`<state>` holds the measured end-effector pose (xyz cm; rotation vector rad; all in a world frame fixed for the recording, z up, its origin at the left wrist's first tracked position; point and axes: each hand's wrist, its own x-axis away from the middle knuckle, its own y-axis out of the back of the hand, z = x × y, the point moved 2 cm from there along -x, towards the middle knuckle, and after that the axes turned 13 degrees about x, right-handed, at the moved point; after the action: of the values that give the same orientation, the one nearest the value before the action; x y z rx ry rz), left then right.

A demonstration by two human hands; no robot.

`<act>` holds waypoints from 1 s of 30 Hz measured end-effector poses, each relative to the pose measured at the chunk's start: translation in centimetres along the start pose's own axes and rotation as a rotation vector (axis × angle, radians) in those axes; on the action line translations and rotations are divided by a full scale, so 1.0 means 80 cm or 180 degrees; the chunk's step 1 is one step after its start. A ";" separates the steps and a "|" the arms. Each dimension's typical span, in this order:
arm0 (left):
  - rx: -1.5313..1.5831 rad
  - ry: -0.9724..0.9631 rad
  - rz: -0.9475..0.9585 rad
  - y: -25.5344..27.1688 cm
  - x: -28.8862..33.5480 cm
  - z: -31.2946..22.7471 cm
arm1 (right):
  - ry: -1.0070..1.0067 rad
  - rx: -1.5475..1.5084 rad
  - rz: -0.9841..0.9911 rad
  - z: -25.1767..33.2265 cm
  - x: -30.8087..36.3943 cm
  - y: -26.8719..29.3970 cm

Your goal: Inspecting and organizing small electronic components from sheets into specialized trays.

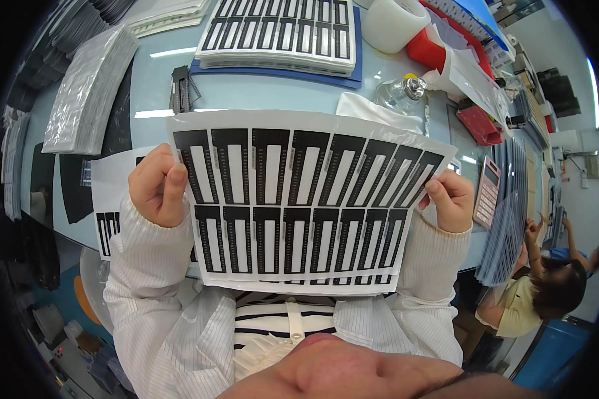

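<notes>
Between both hands I hold up a white sheet (299, 207) printed with two rows of black rectangular frames. My left hand (158, 186) pinches its left edge, thumb in front. At the right edge my right hand (450, 199) grips it between thumb and curled fingers. The sheet bows slightly, and further printed edges show along its bottom, so there may be more than one layer. Behind it on the table lies a thick stack of similar printed sheets (276, 33) on a blue board (358, 76). Another printed sheet (110, 183) lies partly hidden behind my left arm.
A plastic-wrapped bundle (90, 90) lies at the left. Small black strips (182, 90) rest near the stack. Towards the right are a tape roll (396, 23), a glass bottle (400, 93), a red bin (426, 50) and a pink calculator (488, 193). A person (532, 292) sits at far right.
</notes>
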<state>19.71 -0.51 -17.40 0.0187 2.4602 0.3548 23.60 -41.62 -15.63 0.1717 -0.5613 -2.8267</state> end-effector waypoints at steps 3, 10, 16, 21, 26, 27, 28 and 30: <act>0.0046 -0.0031 -0.0046 -0.001 0.000 0.000 | -0.0065 -0.0029 -0.0058 0.002 0.001 -0.001; -0.0044 0.0024 -0.0081 -0.001 0.001 -0.001 | 0.0003 -0.0008 -0.0083 0.004 0.001 -0.002; -0.0062 -0.0026 -0.0094 -0.001 0.000 0.000 | -0.0014 0.0082 -0.0109 0.003 0.001 -0.002; -0.0035 -0.0036 -0.0128 -0.002 0.001 0.000 | -0.0005 0.0086 -0.0128 0.004 0.001 -0.002; -0.0053 -0.0029 -0.0110 -0.002 0.000 0.000 | 0.0038 0.0085 -0.0142 0.006 0.001 -0.002; -0.0042 -0.0031 -0.0116 -0.002 0.000 0.000 | 0.0041 0.0074 -0.0147 0.006 0.001 -0.002; -0.0032 -0.0035 -0.0121 -0.003 0.000 0.000 | 0.0064 0.0077 -0.0134 0.006 0.001 -0.002; -0.0011 -0.0035 -0.0107 -0.003 0.001 0.001 | 0.0112 0.0051 -0.0118 0.006 0.000 -0.003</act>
<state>19.73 -0.69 -17.53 -0.0221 2.4462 0.3436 23.47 -41.28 -15.31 0.2369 -0.5792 -2.8497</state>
